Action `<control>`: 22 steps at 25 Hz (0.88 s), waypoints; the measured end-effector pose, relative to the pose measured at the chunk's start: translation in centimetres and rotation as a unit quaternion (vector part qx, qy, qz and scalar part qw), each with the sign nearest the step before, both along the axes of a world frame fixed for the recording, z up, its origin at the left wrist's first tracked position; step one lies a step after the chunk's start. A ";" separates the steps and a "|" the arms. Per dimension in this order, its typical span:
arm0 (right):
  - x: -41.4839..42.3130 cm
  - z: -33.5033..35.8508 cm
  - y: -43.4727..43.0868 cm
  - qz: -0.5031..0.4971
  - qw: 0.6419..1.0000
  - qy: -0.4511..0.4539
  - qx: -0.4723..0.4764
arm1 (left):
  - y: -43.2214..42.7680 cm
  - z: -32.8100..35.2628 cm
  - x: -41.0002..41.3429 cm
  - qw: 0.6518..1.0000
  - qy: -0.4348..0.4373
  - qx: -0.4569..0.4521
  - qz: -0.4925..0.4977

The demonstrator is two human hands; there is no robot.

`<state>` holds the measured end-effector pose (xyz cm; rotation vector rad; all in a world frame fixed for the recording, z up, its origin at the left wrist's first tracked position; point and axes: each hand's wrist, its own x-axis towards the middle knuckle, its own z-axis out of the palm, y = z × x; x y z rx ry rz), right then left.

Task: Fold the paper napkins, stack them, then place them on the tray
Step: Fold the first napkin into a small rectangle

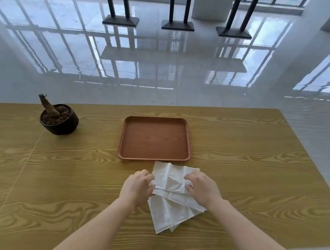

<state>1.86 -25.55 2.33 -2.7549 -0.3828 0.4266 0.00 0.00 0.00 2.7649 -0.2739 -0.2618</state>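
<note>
head view: a white paper napkin [169, 179] is pinched at its left edge by the left hand [137, 188] and at its right edge by the right hand [203, 189], fingers curled closed on the paper. it is held partly over more napkins [168, 213] spread flat on the wooden table [63, 177] (how many cannot be told). the brown tray [154, 138] is set just beyond the napkins, nearly touching their far edge. a dark pot [59, 120] with a leafless stump is seen well apart at far left
</note>
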 end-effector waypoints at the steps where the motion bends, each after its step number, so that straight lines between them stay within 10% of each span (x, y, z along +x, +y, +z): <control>1: -0.2 -0.3 0.0 0.010 1.000 0.005 -0.004 | 0.0 -0.1 0.0 1.000 0.010 0.014 -0.007; 22: -1.3 -1.4 0.5 0.023 0.994 -0.104 0.025 | 0.5 -0.9 0.7 0.999 -0.025 0.036 -0.030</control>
